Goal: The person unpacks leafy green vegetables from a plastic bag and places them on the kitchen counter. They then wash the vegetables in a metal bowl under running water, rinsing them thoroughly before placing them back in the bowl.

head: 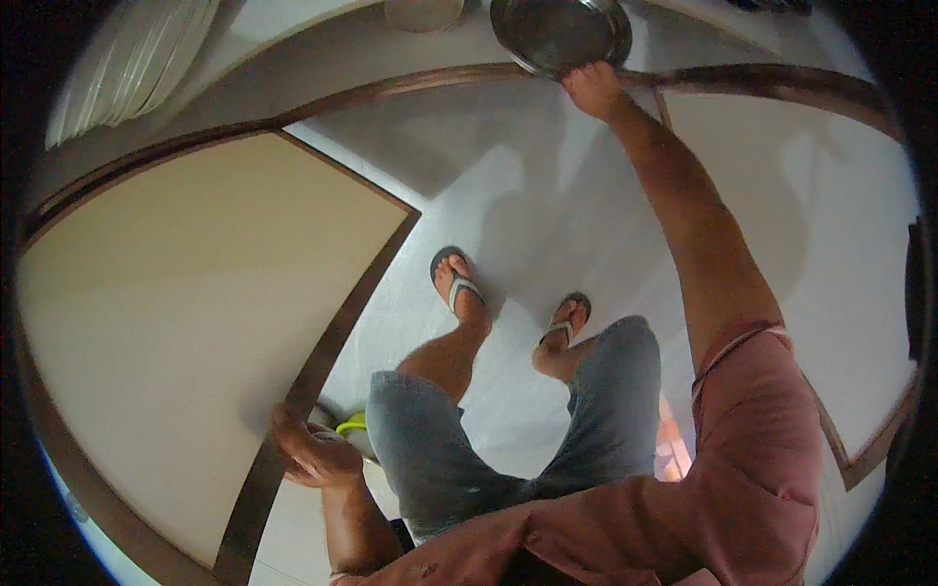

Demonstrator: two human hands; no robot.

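At the top of the view, my right hand (pixel 595 89), arm stretched forward, grips the near rim of a round shiny metal pan (pixel 560 36). The pan's far edge is cut off by the picture's top. My left hand (pixel 316 448) is low at the left, its fingers curled around the dark brown edge of an open cream cabinet door (pixel 220 293). Part of its grip is hidden behind the hand itself.
Several stacked plates (pixel 135 66) stand at the upper left, near a pale container (pixel 423 13). A brown-edged shelf front (pixel 440 77) crosses ahead. Another open door panel (pixel 821 242) is on the right. A yellow-green rimmed item (pixel 352 423) sits behind my left hand.
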